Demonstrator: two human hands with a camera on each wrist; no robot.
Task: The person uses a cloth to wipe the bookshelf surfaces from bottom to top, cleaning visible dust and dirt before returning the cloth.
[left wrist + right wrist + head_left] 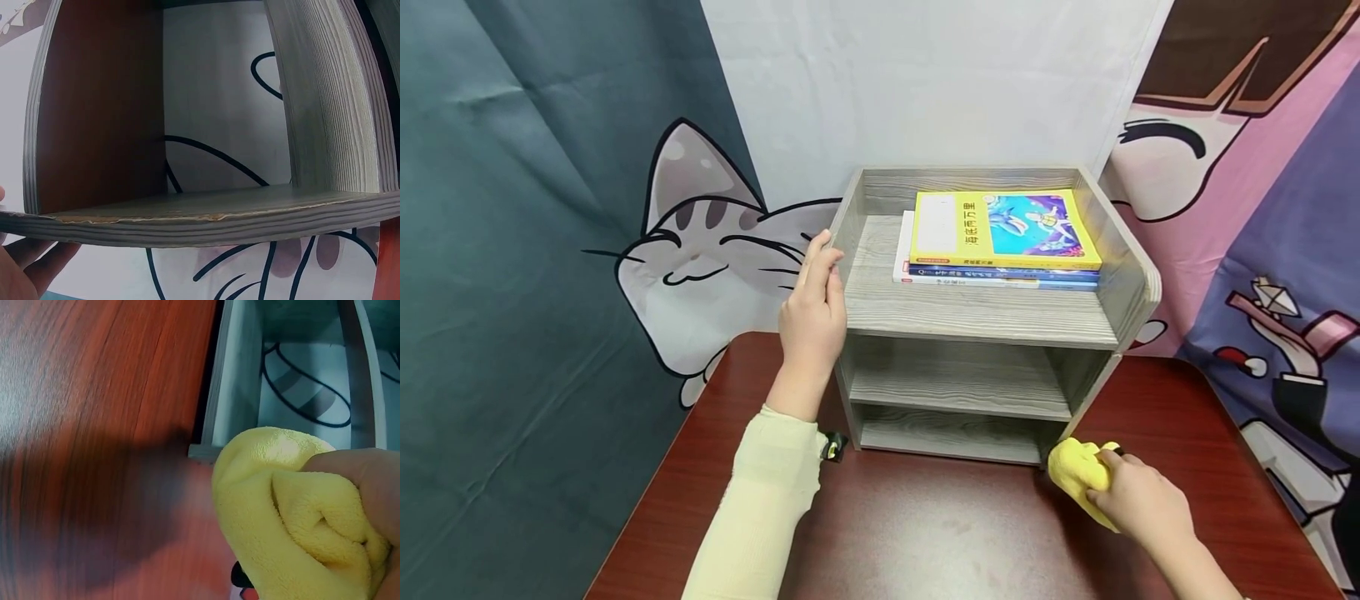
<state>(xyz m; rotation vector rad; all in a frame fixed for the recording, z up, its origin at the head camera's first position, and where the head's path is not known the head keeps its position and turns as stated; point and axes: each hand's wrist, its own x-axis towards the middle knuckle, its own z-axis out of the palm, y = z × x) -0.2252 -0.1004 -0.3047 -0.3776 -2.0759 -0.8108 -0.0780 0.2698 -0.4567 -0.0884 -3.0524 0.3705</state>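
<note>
My right hand pinches the bunched yellow cloth between thumb and fingers, at the near right foot of the grey shelf, over the red-brown table. To work this corner well, I judge I should keep the cloth thick under my fingertips, press evenly and follow the panel's edge. My left hand rests against the shelf's left side, fingers nearly straight; I cannot tell how hard they press. The stacked books on top call for no jolting.
</note>
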